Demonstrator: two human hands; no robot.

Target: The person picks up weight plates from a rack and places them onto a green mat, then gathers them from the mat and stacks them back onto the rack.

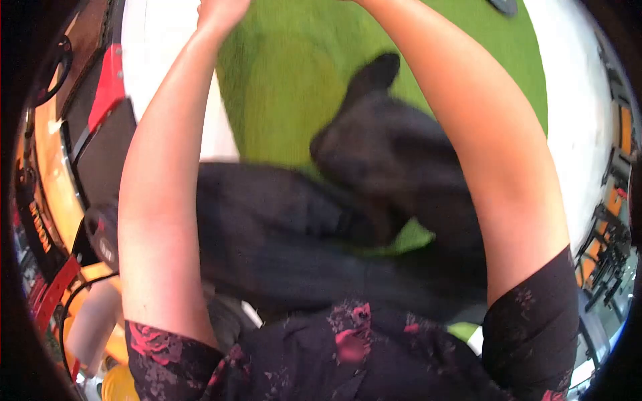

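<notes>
Both of my bare arms stretch forward to the top edge of the head view. Of my left hand [226, 9], only the wrist end and part of the back show, over the border between a white surface and the green mat [281, 100]. Its fingers are cut off by the frame. My right forearm [461, 80] reaches over the green mat, and the hand itself lies beyond the top edge. Between the arms is a blurred dark cloth shape [394, 147], which looks like bent legs in black trousers. Whether either hand holds anything is hidden.
A dark object [503, 7], partly cut off, sits at the top right on the green mat. Red and dark equipment [107, 87] stands at left, with a yellow item [120, 384] low down. White floor [568, 87] and racks with orange parts [612, 200] are at right.
</notes>
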